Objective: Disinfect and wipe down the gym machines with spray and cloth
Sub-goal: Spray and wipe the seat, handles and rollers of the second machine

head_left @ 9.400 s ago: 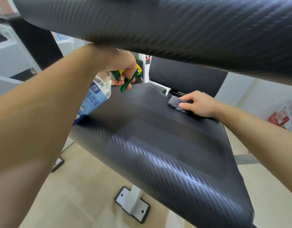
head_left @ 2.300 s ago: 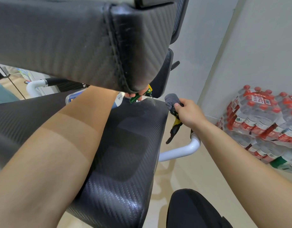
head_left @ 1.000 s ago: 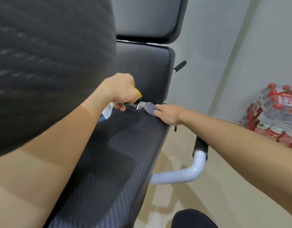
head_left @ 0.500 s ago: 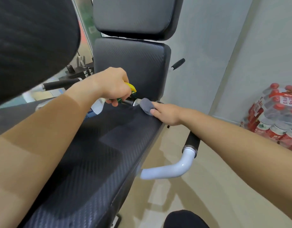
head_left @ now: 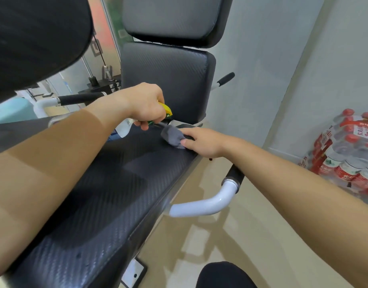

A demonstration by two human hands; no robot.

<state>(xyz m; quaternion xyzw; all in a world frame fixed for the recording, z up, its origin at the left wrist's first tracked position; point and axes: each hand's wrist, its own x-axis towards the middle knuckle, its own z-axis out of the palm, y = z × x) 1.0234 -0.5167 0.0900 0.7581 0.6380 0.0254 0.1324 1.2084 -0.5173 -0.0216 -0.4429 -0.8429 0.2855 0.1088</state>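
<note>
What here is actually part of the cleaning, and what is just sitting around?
In use: spray bottle, gripped by the left hand; grey cloth, held by the right hand; black seat pad under the cloth.
Just lying about: packs of bottled water by the wall.

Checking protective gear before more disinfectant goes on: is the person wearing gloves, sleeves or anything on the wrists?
No gloves: left hand and right hand are bare. Left forearm and right forearm are uncovered up to the picture's edge, no sleeve in view. No watch, band or ring visible.
</note>
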